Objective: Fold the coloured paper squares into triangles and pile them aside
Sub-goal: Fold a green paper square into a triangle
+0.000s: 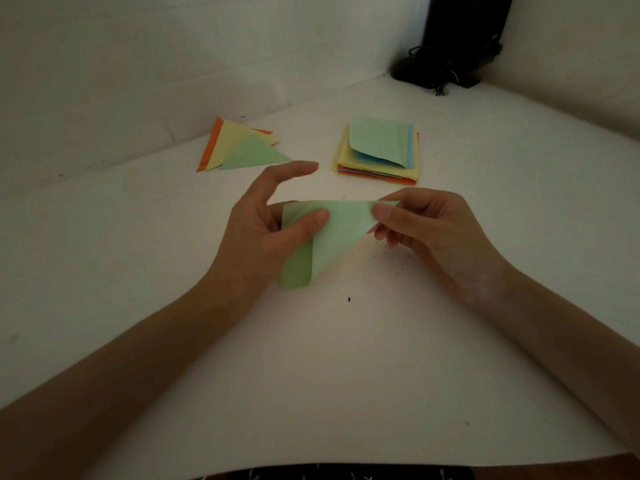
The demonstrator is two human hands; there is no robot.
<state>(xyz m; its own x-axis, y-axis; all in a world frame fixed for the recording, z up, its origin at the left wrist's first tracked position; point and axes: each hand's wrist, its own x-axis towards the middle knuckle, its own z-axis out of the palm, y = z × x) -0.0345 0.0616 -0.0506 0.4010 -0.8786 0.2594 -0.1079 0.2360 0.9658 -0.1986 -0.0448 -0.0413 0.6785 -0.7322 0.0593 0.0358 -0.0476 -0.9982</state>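
A green paper square (341, 230) is held above the white table, bent over on itself into a rough triangle with a soft rounded bend at its lower left. My left hand (266, 233) pinches its left part, thumb on top, index finger stretched out forward. My right hand (426, 226) pinches its right corner between thumb and fingers. A pile of folded triangles (242, 147), orange, yellow and green, lies at the back left. The stack of unfolded coloured squares (377, 150) sits at the back centre, a curled green sheet on top.
The white table (346, 358) meets white walls at the back and right. A black object with cords (450, 60) stands in the far right corner. Small dark specks dot the table near my right hand.
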